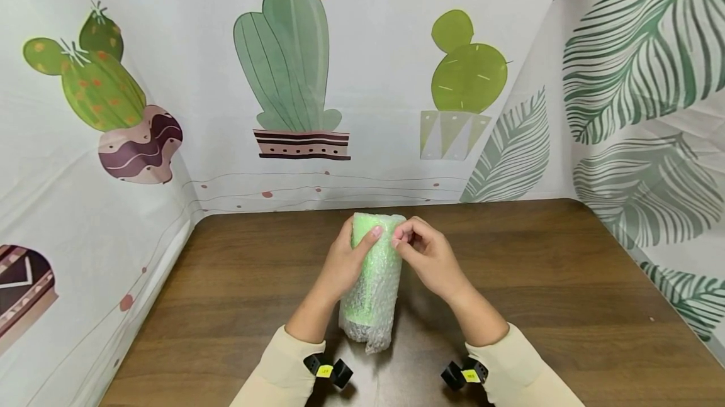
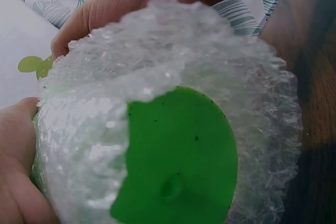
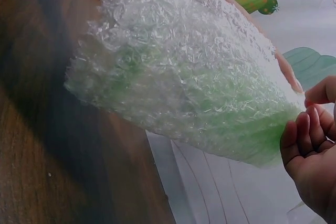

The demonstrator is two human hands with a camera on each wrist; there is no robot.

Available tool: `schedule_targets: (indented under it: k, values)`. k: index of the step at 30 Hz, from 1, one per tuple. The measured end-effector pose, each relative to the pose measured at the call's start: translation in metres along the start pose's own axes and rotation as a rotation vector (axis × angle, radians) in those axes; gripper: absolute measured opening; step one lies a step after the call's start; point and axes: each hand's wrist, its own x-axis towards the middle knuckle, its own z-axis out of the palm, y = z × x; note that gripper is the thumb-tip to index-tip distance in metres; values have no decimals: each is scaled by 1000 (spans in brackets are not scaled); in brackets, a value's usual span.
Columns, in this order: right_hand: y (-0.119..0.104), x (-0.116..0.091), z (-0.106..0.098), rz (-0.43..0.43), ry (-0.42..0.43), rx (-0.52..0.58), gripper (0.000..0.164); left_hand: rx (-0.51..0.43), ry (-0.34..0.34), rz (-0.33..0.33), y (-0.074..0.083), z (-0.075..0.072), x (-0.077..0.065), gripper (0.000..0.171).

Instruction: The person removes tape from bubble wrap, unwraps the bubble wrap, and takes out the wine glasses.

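A green cylinder-shaped object wrapped in clear bubble wrap (image 1: pixel 376 294) is held up, tilted, over the middle of the table. My left hand (image 1: pixel 342 262) grips its upper left side, the thumb lying across the front. At the upper right edge my right hand (image 1: pixel 433 256) pinches the wrap between thumb and forefinger. The left wrist view shows a flat green end (image 2: pixel 184 150) with a small round dimple, bare where the bubble wrap (image 2: pixel 84 129) stops short. Bunched wrap (image 3: pixel 152 30) covers the lower end in the right wrist view; the right hand's fingers (image 3: pixel 303 129) are curled beside the far end.
Below the bundle spreads a brown wood-grain table (image 1: pixel 243 306). White cloth printed with cacti (image 1: pixel 294 67) hangs along its back and left side, and leaf-print cloth (image 1: pixel 646 67) hangs at the right. A black wrist camera (image 1: pixel 328 369) is strapped over each cream sleeve (image 1: pixel 277 369).
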Motion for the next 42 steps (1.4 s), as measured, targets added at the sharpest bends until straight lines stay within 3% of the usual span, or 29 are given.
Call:
schedule_targets:
  k: [17,25,37,42]
  values:
    - [4,0,-2,5,-9,53,4,-24,-26,-37,-5,-3,4,74]
    - [4,0,-4,22,-11,156,4,-63,-48,-82,-3,-4,4,75]
    - [2,2,-3,73,-4,34,3,-72,-28,-55,-4,-4,6,73]
    - [4,2,-3,121,-14,-10,3,-35,-9,-45,-4,-5,5,77]
